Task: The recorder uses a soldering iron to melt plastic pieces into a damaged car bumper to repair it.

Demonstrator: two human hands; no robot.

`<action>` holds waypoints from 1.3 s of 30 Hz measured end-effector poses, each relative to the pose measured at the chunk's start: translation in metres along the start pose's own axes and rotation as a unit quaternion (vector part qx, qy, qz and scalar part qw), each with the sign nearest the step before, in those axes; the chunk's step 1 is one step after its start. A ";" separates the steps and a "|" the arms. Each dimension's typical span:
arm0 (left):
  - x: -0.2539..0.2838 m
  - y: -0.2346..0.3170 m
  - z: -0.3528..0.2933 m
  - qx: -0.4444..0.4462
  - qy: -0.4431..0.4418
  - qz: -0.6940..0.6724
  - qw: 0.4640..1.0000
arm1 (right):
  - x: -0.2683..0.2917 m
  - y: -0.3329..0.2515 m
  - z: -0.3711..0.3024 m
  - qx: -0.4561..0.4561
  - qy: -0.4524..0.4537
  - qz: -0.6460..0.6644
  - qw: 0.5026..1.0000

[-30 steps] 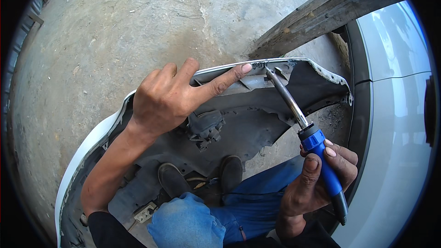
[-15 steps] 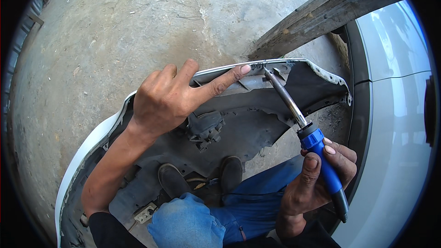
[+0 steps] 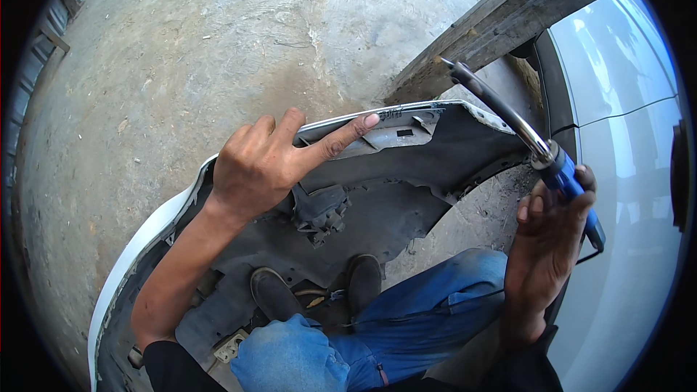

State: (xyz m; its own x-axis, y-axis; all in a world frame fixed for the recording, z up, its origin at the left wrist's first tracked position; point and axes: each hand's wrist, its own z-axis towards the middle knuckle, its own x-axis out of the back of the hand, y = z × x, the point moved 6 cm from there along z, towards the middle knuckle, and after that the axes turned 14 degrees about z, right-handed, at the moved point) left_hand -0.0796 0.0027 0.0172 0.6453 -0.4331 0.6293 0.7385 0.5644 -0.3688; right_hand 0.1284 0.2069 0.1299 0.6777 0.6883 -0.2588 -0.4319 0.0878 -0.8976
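A car bumper [image 3: 149,236], white outside and dark inside, curves around my legs with its inner side up. My left hand [image 3: 254,163] grips its upper edge, the bent fingers over the rim and one digit stretched along the inside. Just beyond that fingertip is a row of dark melted marks [image 3: 390,113] on the edge. In my right hand [image 3: 548,236] is a soldering iron [image 3: 508,112] with a blue handle and metal shaft. Its tip points up and left, raised off the bumper in front of the wooden post. A black cord leaves the handle's end.
A wooden post [image 3: 508,14] leans beyond the bumper's right end. The white car body [image 3: 617,174] stands close on my right. Between my shoes [image 3: 363,283] and the left side lie a power socket strip [image 3: 229,347] and wires. A black fitting [image 3: 319,210] is attached inside the bumper.
My right hand has lifted the soldering iron off the bumper edge and moved it up and to the right. My left hand stays on the edge, and my right knee has shifted outward.
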 end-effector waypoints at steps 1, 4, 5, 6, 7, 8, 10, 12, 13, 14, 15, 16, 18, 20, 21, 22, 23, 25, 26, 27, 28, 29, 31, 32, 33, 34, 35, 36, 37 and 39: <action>0.001 -0.001 -0.002 -0.001 -0.001 0.004 1.000 | -0.006 0.010 0.005 -0.073 -0.031 0.012 0.997; 0.000 0.000 -0.004 -0.005 -0.012 0.014 1.000 | -0.020 0.022 0.021 -0.139 -0.042 0.004 0.989; 0.001 0.001 -0.002 0.001 -0.023 0.005 1.000 | -0.020 0.029 0.026 -0.163 -0.054 0.015 0.985; 0.003 0.001 0.000 0.006 -0.032 -0.002 0.999 | -0.013 0.034 0.031 -0.145 -0.069 0.042 0.986; 0.002 0.000 0.001 0.009 -0.030 -0.002 1.000 | -0.008 0.041 0.031 -0.143 -0.071 0.041 0.986; 0.002 0.000 0.001 0.005 -0.017 0.005 1.000 | -0.005 0.039 0.033 -0.085 -0.091 0.020 0.992; 0.002 0.000 0.001 0.003 -0.005 0.013 1.000 | 0.003 0.040 0.030 0.014 -0.109 -0.005 0.994; 0.001 0.000 0.001 0.001 -0.006 0.008 1.000 | 0.011 0.047 0.012 0.077 -0.122 -0.044 0.989; 0.000 0.001 0.000 0.000 -0.007 0.010 1.000 | 0.011 0.044 0.003 0.139 -0.133 -0.082 0.978; 0.000 0.000 0.000 0.000 -0.001 0.007 1.000 | 0.009 0.043 -0.003 0.155 -0.160 -0.080 0.971; 0.000 0.000 0.001 -0.001 0.006 0.004 1.000 | 0.006 0.040 -0.007 0.172 -0.187 -0.079 0.964; 0.001 0.001 0.001 -0.003 0.006 0.005 1.000 | 0.002 0.038 -0.010 0.161 -0.193 -0.085 0.964; 0.002 0.000 0.002 0.004 -0.010 -0.007 1.000 | 0.001 0.032 -0.011 0.151 -0.194 -0.108 0.963; 0.002 0.001 0.003 0.000 -0.011 -0.002 1.000 | -0.001 0.035 -0.015 0.168 -0.121 -0.168 0.964; 0.001 0.001 0.003 0.000 -0.011 0.001 1.000 | 0.000 0.035 -0.015 0.167 -0.121 -0.168 0.964; 0.000 0.001 0.002 0.000 -0.012 0.001 1.000 | 0.000 0.031 -0.017 0.184 -0.133 -0.188 0.956; -0.002 0.001 0.000 -0.001 -0.007 0.005 1.000 | -0.002 0.028 -0.019 0.201 -0.147 -0.208 0.946; -0.003 0.001 -0.002 -0.001 -0.003 0.009 1.000 | -0.003 0.030 -0.019 0.204 -0.139 -0.209 0.946; -0.002 0.001 -0.001 0.000 -0.004 0.008 1.000 | -0.002 0.030 -0.019 0.207 -0.145 -0.229 0.940; -0.001 0.001 0.000 0.001 -0.004 0.008 1.000 | -0.002 0.031 -0.019 0.210 -0.151 -0.248 0.933; 0.002 0.001 0.002 0.002 -0.004 0.008 1.000 | -0.003 0.031 -0.018 0.210 -0.153 -0.249 0.933; 0.004 0.001 0.003 0.005 -0.016 -0.002 1.000 | -0.005 0.032 -0.018 0.212 -0.157 -0.253 0.931; 0.004 0.001 0.003 0.007 -0.028 -0.012 1.000 | -0.006 0.032 -0.017 0.214 -0.162 -0.259 0.928; 0.004 0.001 0.002 0.007 -0.029 -0.009 1.000 | -0.006 0.032 -0.017 0.217 -0.163 -0.266 0.925; 0.003 0.001 0.002 0.007 -0.029 -0.007 1.000 | -0.007 0.032 -0.017 0.221 -0.164 -0.274 0.922; 0.001 0.000 0.001 0.008 -0.030 -0.007 1.000 | -0.007 0.032 -0.017 0.221 -0.165 -0.274 0.922; -0.002 0.001 0.000 0.008 -0.015 0.003 1.000 | -0.006 0.032 -0.018 0.219 -0.162 -0.275 0.922; -0.002 0.001 -0.001 0.007 0.000 0.014 1.000 | -0.006 0.032 -0.018 0.217 -0.160 -0.277 0.922; -0.002 0.001 -0.001 0.008 0.000 0.014 1.000 | -0.006 0.032 -0.018 0.216 -0.161 -0.277 0.922; -0.002 0.001 -0.001 0.006 -0.004 0.014 1.000 | -0.006 0.032 -0.018 0.216 -0.162 -0.275 0.923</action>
State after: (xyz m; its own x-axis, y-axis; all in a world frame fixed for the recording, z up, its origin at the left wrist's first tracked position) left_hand -0.0797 0.0029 0.0150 0.6635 -0.4122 0.6244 0.7184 0.5843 -0.3775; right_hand 0.1208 0.1926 0.0960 0.6824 0.6262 0.3771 -0.3197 0.7196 -0.6164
